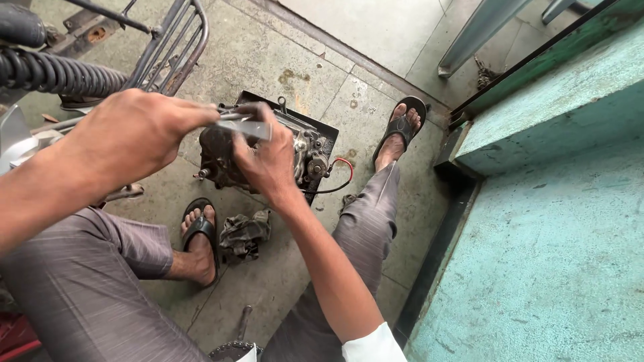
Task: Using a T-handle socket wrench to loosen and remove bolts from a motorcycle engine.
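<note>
A greasy motorcycle engine [305,157] sits in a black metal tray [330,131] on the floor between my feet. Held up above the engine, my left hand [131,137] and my right hand [268,161] both grip a small flat grey metal part [247,126]. The left fingers pinch its left end while the right fingers wrap its right end. A red and black wire [341,175] loops out of the engine's right side. Part of the engine is hidden behind my hands.
A dirty rag [245,234] lies on the concrete floor by my left sandal [200,231]. A motorcycle's rear rack [171,47] and coiled spring [60,74] stand at upper left. A teal raised ledge [557,221] fills the right. A chain sprocket [231,350] lies near the bottom edge.
</note>
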